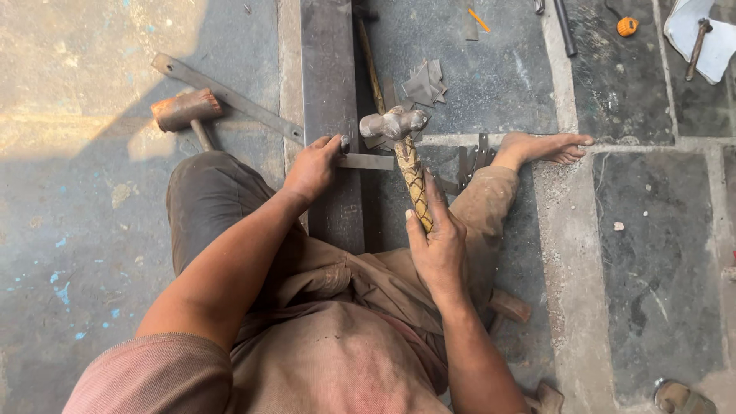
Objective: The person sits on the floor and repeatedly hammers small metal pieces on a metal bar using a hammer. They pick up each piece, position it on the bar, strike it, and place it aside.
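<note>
My right hand (438, 244) grips the wrapped wooden handle of a ball-peen hammer (395, 124), whose steel head hangs just above a small flat metal strip (368, 162). My left hand (313, 167) pinches the left end of that strip and holds it flat on a long dark steel bar (328, 77) that runs away from me across the floor. I sit on the ground with my legs on either side of the bar, my bare right foot (543, 147) stretched out to the right.
A wooden mallet (186, 111) lies at the left on a long flat iron strip (222, 95). Cut sheet-metal scraps (425, 83) lie beyond the hammer. At the top right are an orange tape measure (627, 26), a rod (564, 27) and another hammer (698, 46) on white sheet.
</note>
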